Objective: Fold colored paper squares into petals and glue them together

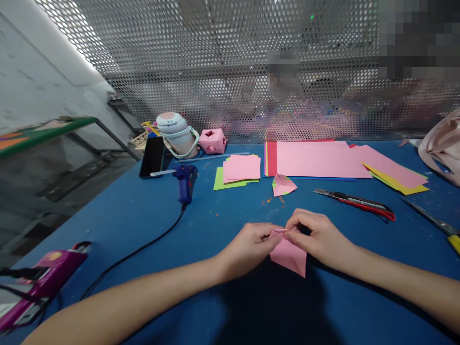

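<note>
Both hands meet over a folded pink paper piece (289,256) just above the blue table (223,287). My left hand (251,243) pinches the paper's upper left edge with fingers curled. My right hand (318,235) pinches the top edge from the right, fingers closed on the fold. The lower part of the paper hangs as a pointed flap between the wrists. A small folded pink and green paper shape (283,185) lies on the table a little beyond the hands.
A blue glue gun (185,181) with a black cord lies at left, near a phone (152,156), a bottle (178,135) and a pink paper cube (212,141). Stacks of coloured paper (241,169) (316,159) lie behind. A utility knife (355,200) and scissors (436,223) lie right.
</note>
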Demonstrator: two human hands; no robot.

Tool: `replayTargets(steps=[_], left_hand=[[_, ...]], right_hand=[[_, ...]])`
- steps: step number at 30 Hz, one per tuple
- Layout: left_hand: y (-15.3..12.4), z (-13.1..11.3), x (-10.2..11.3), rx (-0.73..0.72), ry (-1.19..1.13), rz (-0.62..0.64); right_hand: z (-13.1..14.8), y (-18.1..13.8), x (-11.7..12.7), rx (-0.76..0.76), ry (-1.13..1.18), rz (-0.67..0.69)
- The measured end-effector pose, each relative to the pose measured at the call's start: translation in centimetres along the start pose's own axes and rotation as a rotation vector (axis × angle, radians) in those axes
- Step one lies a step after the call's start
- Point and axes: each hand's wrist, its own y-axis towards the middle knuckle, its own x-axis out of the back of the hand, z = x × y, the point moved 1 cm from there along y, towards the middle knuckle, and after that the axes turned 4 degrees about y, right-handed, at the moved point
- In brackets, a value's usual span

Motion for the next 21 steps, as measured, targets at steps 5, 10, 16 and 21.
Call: replayTargets(steps=[5, 10, 16, 21], left_hand=[[0.13, 0.05, -0.03, -0.026, 0.039, -0.011], [0.06, -0.06, -0.18, -0.106, 0.141, -0.025], [-0.04, -0.34, -0.39, -0.181, 0.283, -0.035], [-0.20, -0.20, -0.55, -0.234, 0.334, 0.020]], right_hand=[[0.02, -0.03, -0.11, 0.033, -0.015, -0.013], [0.27, -0.07, -0.43, 0.108, -0.010, -0.003], [0.73, 0.13, -0.73, 0.197, 0.020, -0.008], [0.81, 0.05, -0.72, 0.284, -0.067, 0.044]])
